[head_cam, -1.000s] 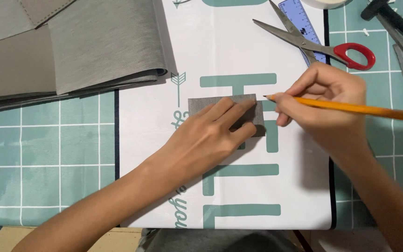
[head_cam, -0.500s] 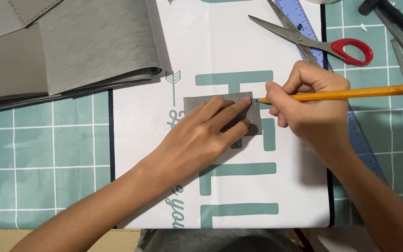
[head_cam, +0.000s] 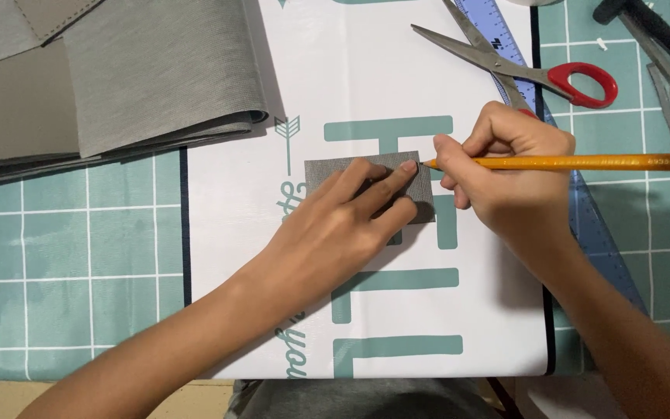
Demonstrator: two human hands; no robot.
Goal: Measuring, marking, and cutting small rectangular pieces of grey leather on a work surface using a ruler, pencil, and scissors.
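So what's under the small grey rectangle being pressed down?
The grey rectangle lies on a white sheet with teal lettering, held flat by the left hand. The hand and the rectangle itself cover whatever lettering lies beneath.

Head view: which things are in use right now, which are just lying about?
In use: left hand pressing the grey patch; right hand holding the pencil; white sheet underneath.
Idle: scissors, blue ruler, grey fabric stack.

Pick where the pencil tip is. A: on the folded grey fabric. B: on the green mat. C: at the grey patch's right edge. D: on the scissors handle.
C: the pencil tip sits at the right edge of the grey patch, beside the left hand fingertip.
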